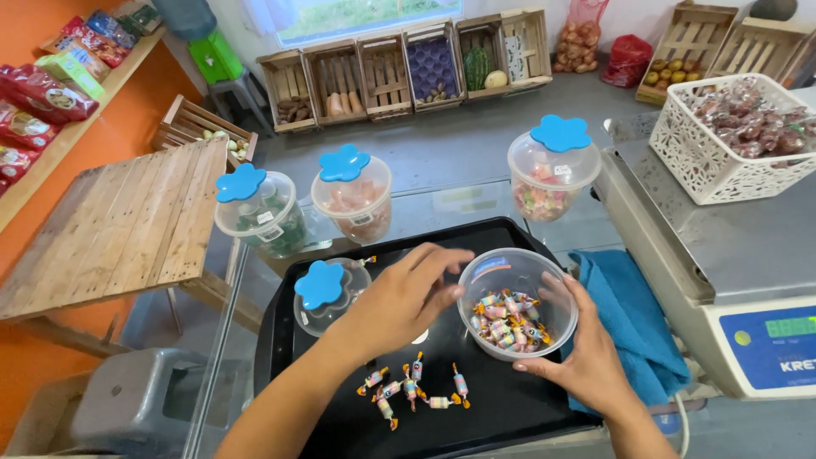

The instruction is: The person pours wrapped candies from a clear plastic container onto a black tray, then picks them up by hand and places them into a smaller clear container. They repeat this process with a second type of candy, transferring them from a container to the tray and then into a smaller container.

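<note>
A clear plastic bowl (517, 274) with several wrapped striped candies in it sits on a black tray (493, 404). My right hand (578, 357) cups the bowl's right side and holds it. Palm down, my left hand (399, 293) reaches toward the bowl's left rim, fingers together near the rim; whether a candy is pinched in them I cannot tell. Several loose wrapped candies (412, 389) lie on the tray below my left wrist. An empty clear jar with a blue flower lid (320, 284) lies on the tray's left part.
Three lidded candy jars stand behind the tray: green sweets (259, 212), pink sweets (353, 197), mixed sweets (551, 170). A blue cloth (633, 314) and a weighing scale (748, 255) with a white basket (722, 127) are at right. A wooden table (110, 229) stands left; crates line the back.
</note>
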